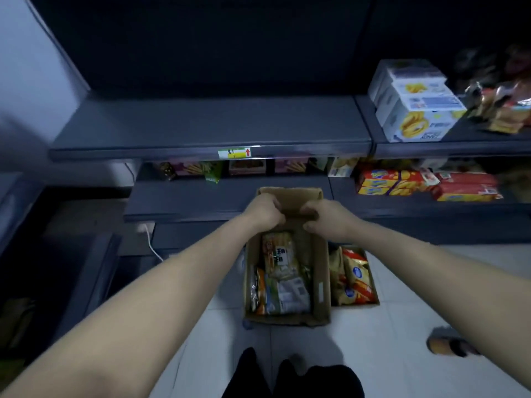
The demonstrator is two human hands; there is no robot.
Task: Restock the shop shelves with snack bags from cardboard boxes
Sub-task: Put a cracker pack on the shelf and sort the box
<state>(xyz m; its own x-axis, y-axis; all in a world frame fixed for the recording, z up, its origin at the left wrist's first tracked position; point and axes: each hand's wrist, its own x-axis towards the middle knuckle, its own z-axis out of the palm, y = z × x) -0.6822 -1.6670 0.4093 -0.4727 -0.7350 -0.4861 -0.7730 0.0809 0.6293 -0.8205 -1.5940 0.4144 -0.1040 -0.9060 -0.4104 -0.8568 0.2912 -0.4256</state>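
Open cardboard box [321,285] on the tiled floor [388,326] below the grey shelves [201,124], snack bags [283,280] packed inside, left hand [263,209] and right hand [327,218] with fingers curled tight around the box's far flap [290,196], second box of bags [355,278] just beside on the right

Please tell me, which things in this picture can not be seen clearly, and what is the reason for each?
- Head view: the far end of the cardboard box, covered by the left hand and right hand; what they grip is hidden.
- Second box: its left part is behind the first box.
- Lower-shelf packets: shadowed by the shelf above.
- Bags at upper right: blurred.
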